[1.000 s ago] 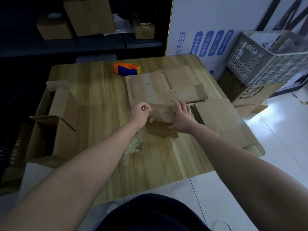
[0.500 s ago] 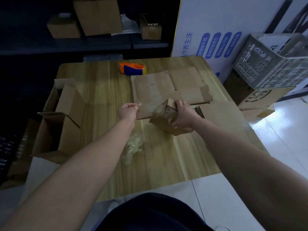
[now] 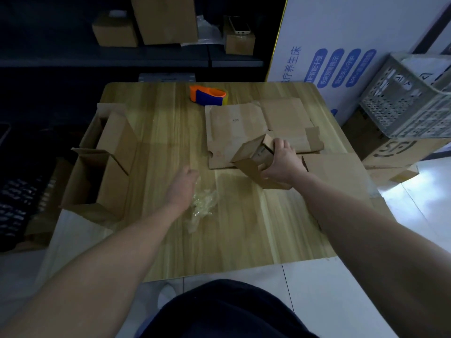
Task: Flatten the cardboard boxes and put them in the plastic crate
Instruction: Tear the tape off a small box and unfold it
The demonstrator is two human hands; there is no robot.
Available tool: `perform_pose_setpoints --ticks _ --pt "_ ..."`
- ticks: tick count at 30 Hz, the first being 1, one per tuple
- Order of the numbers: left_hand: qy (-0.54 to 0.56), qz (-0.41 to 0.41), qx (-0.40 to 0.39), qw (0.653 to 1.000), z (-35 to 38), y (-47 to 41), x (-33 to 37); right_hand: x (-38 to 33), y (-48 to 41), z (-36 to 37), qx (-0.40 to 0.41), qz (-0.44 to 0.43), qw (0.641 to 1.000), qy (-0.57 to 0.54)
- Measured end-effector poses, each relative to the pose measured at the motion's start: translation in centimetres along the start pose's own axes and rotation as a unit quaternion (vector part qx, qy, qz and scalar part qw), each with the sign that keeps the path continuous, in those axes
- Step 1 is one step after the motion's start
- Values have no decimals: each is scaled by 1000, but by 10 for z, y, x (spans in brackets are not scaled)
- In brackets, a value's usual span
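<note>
At the left edge of the frame, open cardboard boxes (image 3: 97, 167) were seen standing on the wooden table (image 3: 244, 240). Left of centre, the left hand (image 3: 181, 185) was held at a crumpled clear film (image 3: 202, 206) (whether the film was pinched could not be told). At upper centre, a tape dispenser (image 3: 207, 95) was set just beside flattened cardboard (image 3: 234, 128). Right of centre, a small box (image 3: 251, 152) was gripped, tilted, by the curled fingers of the right hand (image 3: 283, 162). At the upper right, the plastic crate (image 3: 410, 101) was seen off the table.

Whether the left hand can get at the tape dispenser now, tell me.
Probably yes: only bare table lies between the left hand and the tape dispenser; flattened cardboard sits aside.
</note>
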State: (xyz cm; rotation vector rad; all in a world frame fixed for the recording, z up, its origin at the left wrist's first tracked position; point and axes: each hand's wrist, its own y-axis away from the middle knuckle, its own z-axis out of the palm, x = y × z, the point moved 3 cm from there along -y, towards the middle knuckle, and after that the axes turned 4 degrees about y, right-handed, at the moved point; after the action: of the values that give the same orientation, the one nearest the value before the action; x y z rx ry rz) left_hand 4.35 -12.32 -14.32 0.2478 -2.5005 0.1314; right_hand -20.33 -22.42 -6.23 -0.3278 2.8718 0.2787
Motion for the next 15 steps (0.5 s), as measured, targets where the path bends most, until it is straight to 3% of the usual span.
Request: perform_pose_setpoints --ticks 3,11,15 --pt "-72 17 -219 973 35 23 3 -8 3 8 -5 -22 1000 -1" --pt "49 -100 -302 947 31 26 -5 -15 9 17 -31 -41 999 5" --pt "135 -80 -277 948 26 23 5 -16 13 21 -45 -23 999 18"
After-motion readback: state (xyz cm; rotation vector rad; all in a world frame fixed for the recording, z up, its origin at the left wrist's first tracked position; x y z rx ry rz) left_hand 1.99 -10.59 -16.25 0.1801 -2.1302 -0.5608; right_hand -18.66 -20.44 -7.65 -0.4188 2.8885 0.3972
